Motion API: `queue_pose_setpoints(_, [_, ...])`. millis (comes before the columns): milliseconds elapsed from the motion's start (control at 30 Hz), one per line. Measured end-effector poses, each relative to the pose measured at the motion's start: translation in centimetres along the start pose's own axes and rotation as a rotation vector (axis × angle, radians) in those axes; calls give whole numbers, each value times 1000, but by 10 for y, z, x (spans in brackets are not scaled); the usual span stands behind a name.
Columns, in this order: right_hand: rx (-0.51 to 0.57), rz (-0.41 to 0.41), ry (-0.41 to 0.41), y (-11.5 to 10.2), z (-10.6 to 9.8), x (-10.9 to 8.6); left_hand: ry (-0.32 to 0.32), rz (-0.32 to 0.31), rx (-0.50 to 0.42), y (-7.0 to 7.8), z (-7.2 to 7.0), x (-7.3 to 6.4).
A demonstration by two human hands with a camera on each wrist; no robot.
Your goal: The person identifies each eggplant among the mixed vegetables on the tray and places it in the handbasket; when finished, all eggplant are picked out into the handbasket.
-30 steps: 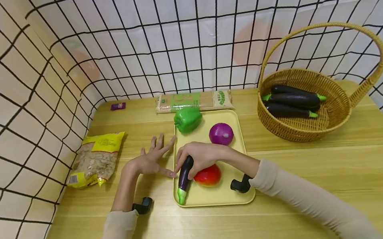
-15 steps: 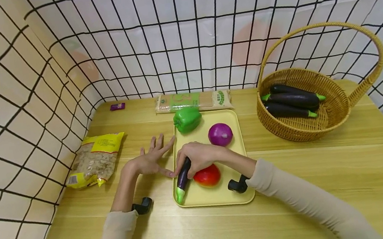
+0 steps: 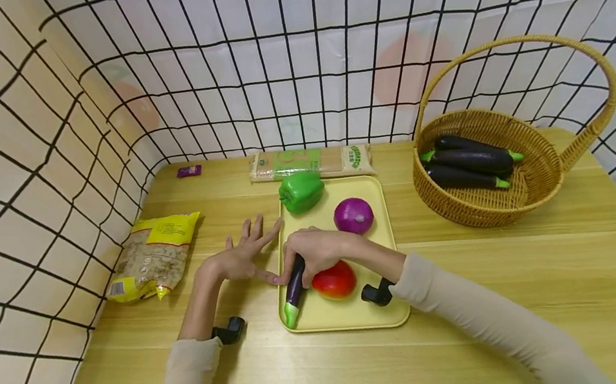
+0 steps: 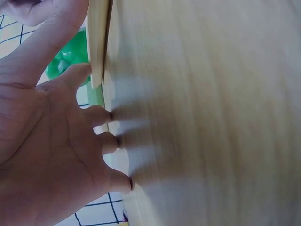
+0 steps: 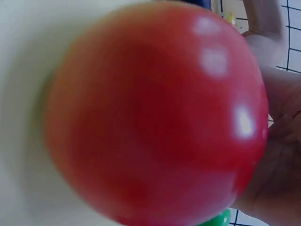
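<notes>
A yellow tray (image 3: 359,316) lies on the table, and on its near left part is a dark eggplant (image 3: 296,286) with a green stem end. My right hand (image 3: 318,252) grips the eggplant's far end from above, between thumb and fingers. Beside that hand sits a red mango-like fruit (image 3: 334,280), which fills much of the right wrist view (image 5: 155,117). Spread at the tray's left edge, my left hand (image 3: 242,259) holds nothing; its fingertips (image 4: 123,182) rest on the tabletop and its thumb and index finger reach the rim. A purple onion (image 3: 353,216) and a green bell pepper (image 3: 301,193) are farther back on the tray.
A wicker basket (image 3: 486,214) with a tall handle holds several eggplants at right. Behind the tray lies a noodle packet (image 3: 333,160). At left are a yellow-ended bag (image 3: 155,257) and a small purple packet (image 3: 189,171). Black grid netting (image 3: 293,77) stands behind the table.
My right wrist has shifted slightly left, while the hand stays on the eggplant. The left hand has kept its place at the tray's edge.
</notes>
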State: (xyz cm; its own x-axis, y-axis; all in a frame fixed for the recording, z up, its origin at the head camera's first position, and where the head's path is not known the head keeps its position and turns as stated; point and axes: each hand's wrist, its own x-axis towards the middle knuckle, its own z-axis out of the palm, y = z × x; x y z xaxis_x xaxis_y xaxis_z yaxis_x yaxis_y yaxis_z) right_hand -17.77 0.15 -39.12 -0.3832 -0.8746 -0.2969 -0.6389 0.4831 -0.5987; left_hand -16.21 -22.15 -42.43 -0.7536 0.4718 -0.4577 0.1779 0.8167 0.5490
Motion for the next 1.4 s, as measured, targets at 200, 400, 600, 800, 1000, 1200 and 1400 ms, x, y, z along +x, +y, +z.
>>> queue_pose_setpoints(200, [9,-50,-67,3,-5,4,-1,-1,-4,-1,0,0])
queue_pose_setpoints(400, [35,-137,-83,8,-9,5,-1,-2,-1,-1,0,0])
queue_pose_setpoints(600, [40,-222,-6,8,-19,-3,-5,-5,-3,-1,-1,-1])
queue_pose_setpoints(800, [-35,-179,146,9,-40,-27,-4,0,32,0,-1,0])
queue_pose_setpoints(1000, [-30,-132,263,24,-63,-61,1,-11,31,1,-1,-1])
queue_pose_setpoints(1200, [51,-11,374,42,-88,-112,10,-3,15,1,1,-1])
queue_pose_setpoints(1400, [53,187,504,64,-108,-164,6,-7,24,1,0,0])
